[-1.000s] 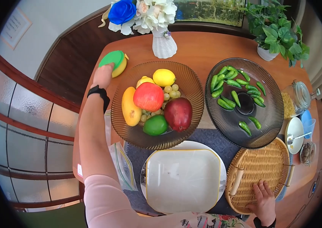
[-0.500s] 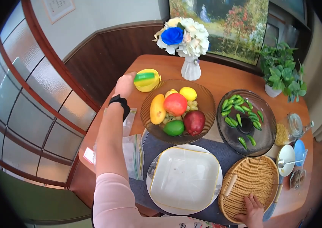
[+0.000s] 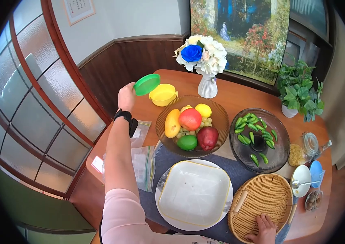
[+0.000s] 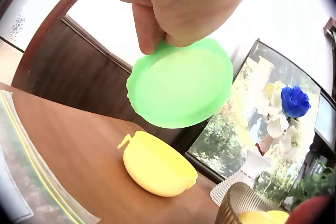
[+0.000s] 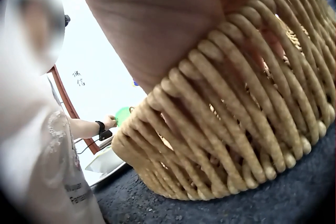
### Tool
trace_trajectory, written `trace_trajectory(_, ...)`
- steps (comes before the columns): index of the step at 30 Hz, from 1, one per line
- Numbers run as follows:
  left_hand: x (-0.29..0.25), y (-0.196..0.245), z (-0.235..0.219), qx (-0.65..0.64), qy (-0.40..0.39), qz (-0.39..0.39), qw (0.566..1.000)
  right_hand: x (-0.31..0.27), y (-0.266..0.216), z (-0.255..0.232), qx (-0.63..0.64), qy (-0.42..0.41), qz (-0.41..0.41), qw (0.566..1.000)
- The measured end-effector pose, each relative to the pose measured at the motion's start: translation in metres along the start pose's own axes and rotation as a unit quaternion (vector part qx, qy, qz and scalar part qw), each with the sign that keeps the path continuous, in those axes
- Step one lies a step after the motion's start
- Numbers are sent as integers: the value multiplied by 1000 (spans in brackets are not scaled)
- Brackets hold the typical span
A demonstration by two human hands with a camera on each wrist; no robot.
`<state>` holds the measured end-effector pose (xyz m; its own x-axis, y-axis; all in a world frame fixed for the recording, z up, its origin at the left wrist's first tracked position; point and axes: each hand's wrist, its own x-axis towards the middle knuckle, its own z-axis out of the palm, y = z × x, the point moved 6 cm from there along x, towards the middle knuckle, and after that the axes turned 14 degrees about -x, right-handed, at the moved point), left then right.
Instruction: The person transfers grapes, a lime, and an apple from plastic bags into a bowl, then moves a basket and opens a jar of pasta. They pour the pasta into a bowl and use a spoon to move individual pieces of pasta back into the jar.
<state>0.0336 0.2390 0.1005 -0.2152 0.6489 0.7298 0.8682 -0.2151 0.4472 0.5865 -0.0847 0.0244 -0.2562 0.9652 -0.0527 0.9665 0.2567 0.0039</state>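
Note:
At the far left of the table my left hand [image 3: 127, 97] pinches a round green lid [image 3: 147, 84] by its edge, held tilted in the air. Beneath it in the left wrist view stands a small yellow bowl [image 4: 157, 167] with little tabs at its rim, uncovered. Thumb and fingers meet at the lid's edge in that view, where the hand [image 4: 181, 3] hides part of it. My right hand [image 3: 265, 229] rests over the near rim of an oval wicker basket [image 3: 262, 195], its extended fingers lying on the woven bottom.
A ribbed fruit bowl [image 3: 221, 134] and a dark plate [image 3: 278, 156] of green peppers stand mid-table. Nearer are a white dish [image 3: 192, 195] and zip bags [image 3: 142, 166]. A flower vase [image 3: 208, 86], potted plant [image 3: 296, 95], glass jar [image 3: 300, 152] and small bowls [image 3: 301, 175] stand around.
My left hand has lifted the green lid off the yellow bowl and holds it up to the left. The right hand stays on the basket. The head view has tilted upward.

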Motion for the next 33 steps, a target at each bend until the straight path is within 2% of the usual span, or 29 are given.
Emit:
trace_trajectory(4, -2, -9, -9, 32, 13, -23, 999, 1, 1, 0, 9, 4, 2, 1000)
trace_trajectory(11, 5, -8, -7, 13, 57, -16, 998, 2, 1, 1, 10, 4, 10, 1000)
trace_trajectory(13, 8, -1, -3, 17, 59, 23, 998, 2, 1, 2, 12, 2, 11, 1000)
trace_trajectory(17, 7, 13, 16, 10, 56, 50, 997, 4, 2, 3, 22, -12, 23, 999)
trace_trajectory(20, 2, 16, 46, 42, 10, 137, 990, 3, 4, 5, 18, 1, 28, 999)
trace_trajectory(21, 0, 10, 55, 39, 8, 138, 990, 4, 5, 6, 17, 0, 31, 999)
trace_trajectory(24, -11, 9, 81, 105, -81, 207, 969, 5, 4, 6, 12, 0, 31, 999)
trace_trajectory(25, -14, 8, 84, 104, -85, 208, 969, 7, 4, 6, 8, -3, 29, 1000)
trace_trajectory(27, -22, 10, 95, 112, -149, 236, 954, 9, 3, 4, 5, -11, 29, 1000)
trace_trajectory(31, -23, 7, 101, 98, -162, 223, 956, 13, 2, 4, 11, -20, 37, 999)
trace_trajectory(33, -26, 8, 105, 89, -223, 236, 942, 15, 1, 1, 1, -17, 37, 999)
